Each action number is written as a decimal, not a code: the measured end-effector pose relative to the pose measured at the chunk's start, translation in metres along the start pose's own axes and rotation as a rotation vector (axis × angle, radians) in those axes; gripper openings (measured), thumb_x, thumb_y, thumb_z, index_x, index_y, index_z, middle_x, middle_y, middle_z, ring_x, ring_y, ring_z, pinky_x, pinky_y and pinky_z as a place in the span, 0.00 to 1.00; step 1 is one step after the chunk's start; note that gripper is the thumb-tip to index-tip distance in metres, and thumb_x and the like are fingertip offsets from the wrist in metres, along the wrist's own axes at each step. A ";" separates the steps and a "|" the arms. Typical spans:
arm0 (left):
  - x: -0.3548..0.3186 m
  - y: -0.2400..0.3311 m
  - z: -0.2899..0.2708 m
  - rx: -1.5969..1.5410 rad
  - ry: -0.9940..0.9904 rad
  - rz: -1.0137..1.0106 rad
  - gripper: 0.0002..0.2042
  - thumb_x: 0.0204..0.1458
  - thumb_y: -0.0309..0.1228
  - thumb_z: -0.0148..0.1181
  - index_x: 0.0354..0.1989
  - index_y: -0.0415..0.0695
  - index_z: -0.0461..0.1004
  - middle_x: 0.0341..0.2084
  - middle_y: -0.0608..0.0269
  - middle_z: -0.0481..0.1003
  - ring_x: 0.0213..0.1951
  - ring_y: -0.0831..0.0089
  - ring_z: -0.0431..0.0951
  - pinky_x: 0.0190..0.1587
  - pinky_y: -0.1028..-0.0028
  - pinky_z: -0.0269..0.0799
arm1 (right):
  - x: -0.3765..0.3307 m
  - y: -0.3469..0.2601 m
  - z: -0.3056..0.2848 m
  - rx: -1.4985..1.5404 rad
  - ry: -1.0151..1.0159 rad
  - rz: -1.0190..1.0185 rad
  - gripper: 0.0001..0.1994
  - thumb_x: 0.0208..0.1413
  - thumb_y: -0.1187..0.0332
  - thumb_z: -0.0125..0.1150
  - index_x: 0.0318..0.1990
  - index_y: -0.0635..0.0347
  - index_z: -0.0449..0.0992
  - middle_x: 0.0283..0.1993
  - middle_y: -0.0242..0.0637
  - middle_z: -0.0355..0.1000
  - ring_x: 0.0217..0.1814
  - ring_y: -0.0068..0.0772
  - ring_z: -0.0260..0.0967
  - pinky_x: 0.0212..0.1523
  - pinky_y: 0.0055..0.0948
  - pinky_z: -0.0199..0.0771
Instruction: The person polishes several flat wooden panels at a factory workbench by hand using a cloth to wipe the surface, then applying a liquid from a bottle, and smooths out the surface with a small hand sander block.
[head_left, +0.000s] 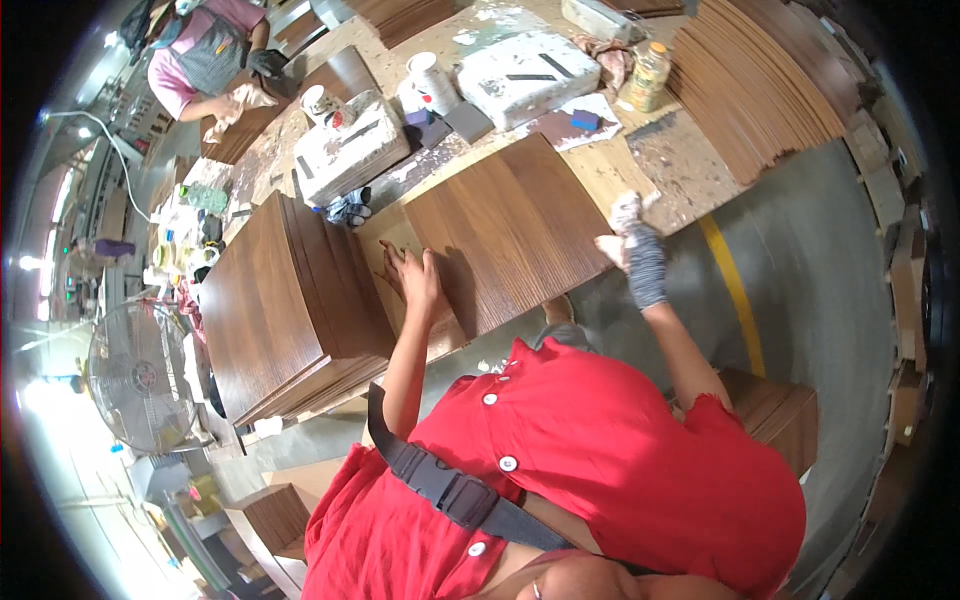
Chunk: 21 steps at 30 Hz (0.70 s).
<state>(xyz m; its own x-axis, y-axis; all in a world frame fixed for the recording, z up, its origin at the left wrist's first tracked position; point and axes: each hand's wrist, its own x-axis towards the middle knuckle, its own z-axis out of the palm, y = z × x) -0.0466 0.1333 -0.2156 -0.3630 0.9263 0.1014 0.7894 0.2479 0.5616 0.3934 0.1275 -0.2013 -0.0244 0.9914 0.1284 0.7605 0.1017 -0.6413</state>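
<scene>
A flat brown wood-grain board (515,230) lies on the worktable in front of me. My left hand (408,278) is bare, its fingers spread beside the board's left edge. At the board's right edge is my right hand (632,240), in a grey striped glove with whitish fingers. Its thumb lies against the edge and the other fingers are curled together. A whitish bit sticks out by them, and I cannot tell if it is cloth or glove. Left of my left hand stands a tall stack of similar boards (270,290).
Past the board are white stained blocks (530,78), dark sanding blocks (468,122), a blue block (586,120), white cups (428,80) and a bottle (648,75). More boards (755,90) are piled at right. A co-worker (215,60) stands far left, near a fan (140,375).
</scene>
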 end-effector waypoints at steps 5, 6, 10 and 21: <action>0.025 0.020 0.000 -0.013 -0.153 -0.131 0.31 0.62 0.46 0.49 0.62 0.28 0.68 0.73 0.35 0.45 0.73 0.42 0.44 0.74 0.47 0.35 | 0.061 0.010 0.010 1.264 0.108 0.139 0.16 0.67 0.69 0.53 0.59 0.61 0.72 0.53 0.32 0.74 0.47 0.21 0.73 0.46 0.23 0.76; 0.025 0.030 0.004 -0.001 -0.190 -0.141 0.32 0.61 0.47 0.49 0.63 0.29 0.67 0.72 0.34 0.45 0.73 0.42 0.44 0.74 0.47 0.34 | 0.078 0.017 0.028 1.396 0.077 0.224 0.16 0.68 0.67 0.53 0.59 0.63 0.72 0.52 0.32 0.74 0.46 0.19 0.72 0.46 0.21 0.74; 0.013 0.033 0.028 -0.127 -0.045 -0.248 0.34 0.60 0.48 0.51 0.65 0.30 0.62 0.71 0.31 0.46 0.73 0.39 0.44 0.73 0.44 0.32 | 0.128 -0.010 0.070 1.047 0.021 0.272 0.16 0.68 0.68 0.52 0.59 0.62 0.72 0.51 0.32 0.74 0.43 0.18 0.69 0.43 0.19 0.73; 0.038 0.070 0.014 -0.600 0.173 -0.430 0.26 0.59 0.41 0.55 0.58 0.31 0.66 0.55 0.39 0.70 0.58 0.52 0.69 0.62 0.62 0.61 | 0.169 0.004 0.066 0.815 0.003 0.461 0.13 0.68 0.61 0.51 0.46 0.58 0.78 0.31 0.26 0.71 0.24 0.16 0.61 0.23 0.21 0.63</action>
<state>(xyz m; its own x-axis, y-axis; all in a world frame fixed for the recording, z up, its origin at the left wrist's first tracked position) 0.0022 0.1898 -0.1838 -0.6895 0.7130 -0.1275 0.1745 0.3343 0.9262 0.3492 0.3003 -0.2318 0.1691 0.9480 -0.2697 0.0047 -0.2744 -0.9616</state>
